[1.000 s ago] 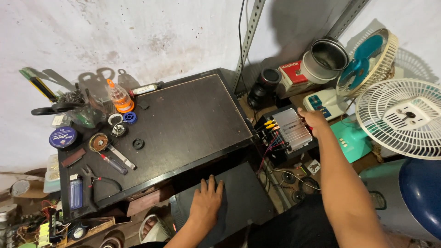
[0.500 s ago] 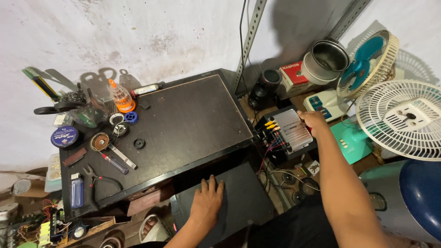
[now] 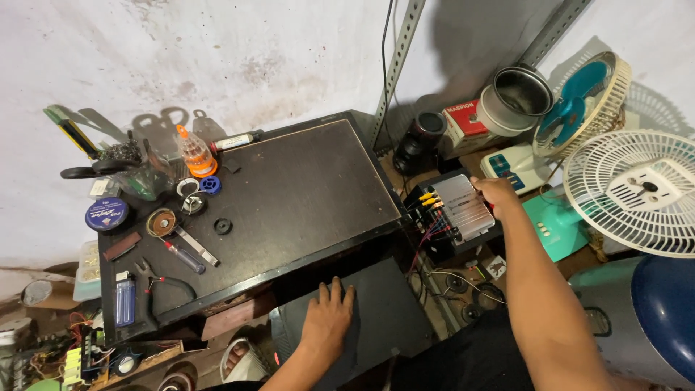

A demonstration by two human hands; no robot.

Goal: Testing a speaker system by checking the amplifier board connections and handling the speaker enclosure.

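The right hand (image 3: 498, 195) grips the far edge of a small silver amplifier box (image 3: 457, 210), set just right of the dark counter (image 3: 289, 195). The left hand (image 3: 329, 318) lies flat, fingers spread, on a dark panel (image 3: 384, 311) below. Fans (image 3: 637, 192) crowd the right; pliers (image 3: 163, 279) and a tape roll (image 3: 107, 215) lie on the counter's left.

The amplifier box (image 3: 459, 211) has a ribbed, silvery metal top with a dull sheen. Left of it, the worktable (image 3: 289, 195) is dark, matt wood. Behind it, a metal pot (image 3: 515, 98) gleams glossy.
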